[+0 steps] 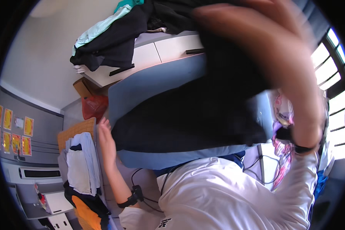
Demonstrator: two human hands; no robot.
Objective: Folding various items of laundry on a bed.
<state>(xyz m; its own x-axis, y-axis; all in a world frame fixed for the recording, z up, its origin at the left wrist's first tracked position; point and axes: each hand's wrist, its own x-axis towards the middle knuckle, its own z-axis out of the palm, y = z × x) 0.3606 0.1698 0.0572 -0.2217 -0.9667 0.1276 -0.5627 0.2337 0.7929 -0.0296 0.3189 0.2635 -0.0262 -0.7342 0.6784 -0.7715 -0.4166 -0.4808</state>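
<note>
A black garment is spread over a blue padded board in front of me, and part of it rises toward the upper right. My left hand is beside the garment's left end, fingers stretched out, with nothing in it. My right arm reaches up across the right side. My right hand, smeared by motion, is over the raised part of the black cloth. Whether its fingers grip the cloth does not show.
Behind the board stands a white drawer unit heaped with dark clothes. A red bag sits at the board's left end. Folded clothes lie over a chair at the left. Black cables run near me; barred windows are at the right.
</note>
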